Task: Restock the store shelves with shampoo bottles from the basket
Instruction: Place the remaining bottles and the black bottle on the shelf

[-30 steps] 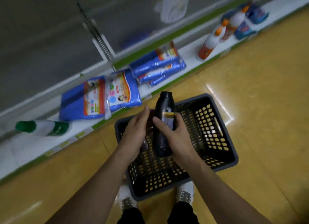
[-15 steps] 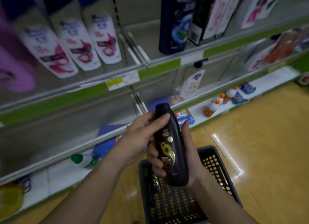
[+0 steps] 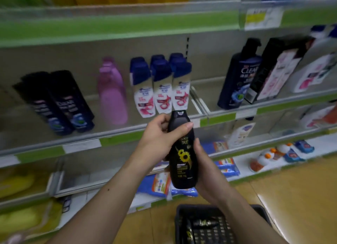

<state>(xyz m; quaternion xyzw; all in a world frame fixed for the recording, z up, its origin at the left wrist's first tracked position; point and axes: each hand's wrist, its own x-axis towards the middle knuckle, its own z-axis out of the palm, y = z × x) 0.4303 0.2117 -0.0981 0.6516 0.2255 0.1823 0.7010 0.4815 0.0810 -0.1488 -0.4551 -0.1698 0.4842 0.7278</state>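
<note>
Black glossy rounded shampoo bottle, fingers of left hand and right hand clasping it.

Black, sunflower-printed shampoo bottle

"How were the arms set, from where you stood?"

"Both forearms were bare, stretched forward and up, and they closed in on each other. The left hand gripped the upper part of the black bottle, thumb across its front below the cap and fingers curled round the far side."

"And the other?"

"The right hand cupped the lower part from the right, thumb up along the edge. It sat lower than the left."
</note>
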